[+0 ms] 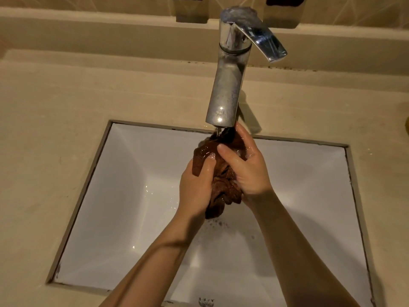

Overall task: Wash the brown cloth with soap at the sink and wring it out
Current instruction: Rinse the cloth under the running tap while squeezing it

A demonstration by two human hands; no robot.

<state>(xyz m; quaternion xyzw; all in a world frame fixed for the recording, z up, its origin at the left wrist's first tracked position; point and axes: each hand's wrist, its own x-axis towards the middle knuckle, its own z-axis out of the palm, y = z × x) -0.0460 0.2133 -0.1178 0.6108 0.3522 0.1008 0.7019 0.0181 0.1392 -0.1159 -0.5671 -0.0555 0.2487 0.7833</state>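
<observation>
At frame centre, the left hand (197,185) and right hand (245,171) each close a grip round the bunched brown cloth (224,190), held just under the tap (228,85) so water soaks it over the sink (132,173).

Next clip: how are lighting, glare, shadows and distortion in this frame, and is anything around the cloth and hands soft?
Head view: dim, warm yellowish light; small glare spots on the faucet; wet sheen on the left hand and right hand; faucet shadow falls right onto the countertop; wide-angle stretch splays the sink rim; brown cloth reads dark, folds murky, focus acceptable.
</observation>
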